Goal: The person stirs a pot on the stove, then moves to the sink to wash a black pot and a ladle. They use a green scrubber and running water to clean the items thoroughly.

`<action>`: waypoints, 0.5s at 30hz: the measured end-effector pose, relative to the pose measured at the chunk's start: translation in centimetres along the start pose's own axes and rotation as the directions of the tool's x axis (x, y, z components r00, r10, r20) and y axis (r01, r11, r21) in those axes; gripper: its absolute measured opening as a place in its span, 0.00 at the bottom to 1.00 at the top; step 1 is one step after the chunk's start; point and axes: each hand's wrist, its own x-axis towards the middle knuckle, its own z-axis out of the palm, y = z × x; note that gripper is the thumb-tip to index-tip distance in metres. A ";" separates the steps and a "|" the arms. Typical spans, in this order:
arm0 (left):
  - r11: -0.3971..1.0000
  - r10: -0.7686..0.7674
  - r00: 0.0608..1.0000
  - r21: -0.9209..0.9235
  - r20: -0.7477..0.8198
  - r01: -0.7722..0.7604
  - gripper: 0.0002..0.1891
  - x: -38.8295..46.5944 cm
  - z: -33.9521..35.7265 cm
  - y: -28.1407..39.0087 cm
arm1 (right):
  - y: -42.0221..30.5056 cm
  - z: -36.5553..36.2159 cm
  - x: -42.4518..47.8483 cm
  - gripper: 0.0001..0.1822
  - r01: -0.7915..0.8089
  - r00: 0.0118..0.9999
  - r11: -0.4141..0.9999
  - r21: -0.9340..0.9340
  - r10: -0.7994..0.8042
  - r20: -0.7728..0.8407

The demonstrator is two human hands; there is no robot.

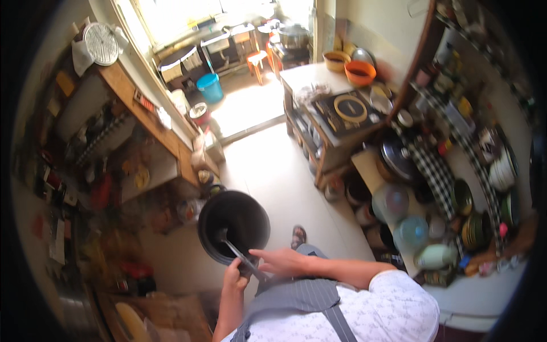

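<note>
A deep dark pot (pixel 233 224) is in front of me, its inside facing up. My left hand (pixel 235 277) is closed near the pot's lower rim, around the shaft of a long metal utensil (pixel 240 255) whose far end reaches into the pot. My right hand (pixel 280 261) lies beside the utensil with its index finger extended over it; whether it grips anything cannot be told. The utensil's near end rests by my grey striped apron (pixel 295 297).
An induction cooker (pixel 350 107) and an orange bowl (pixel 360 73) stand on a table ahead right. A blue bucket (pixel 210 89) stands past the doorway sill (pixel 252 129). Crowded shelves line the right; a wooden-edged counter (pixel 147 115) is at the left.
</note>
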 end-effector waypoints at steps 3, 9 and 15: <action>0.998 -0.030 0.996 -0.055 0.080 0.034 0.18 6.5 7.0 6.1 | 4.9 -8.0 6.7 0.16 0.078 0.975 0.993 -0.085 -0.094 -0.203; 0.997 -0.031 0.999 -0.076 0.026 0.033 0.22 21.0 16.6 17.5 | 11.5 -24.0 20.8 0.08 -0.038 0.922 0.980 -0.194 -0.041 -0.385; 1.000 -0.011 0.999 -0.015 0.044 0.011 0.19 38.7 25.6 30.6 | 19.1 -38.0 36.0 0.07 -0.148 0.826 0.989 0.016 0.132 -0.548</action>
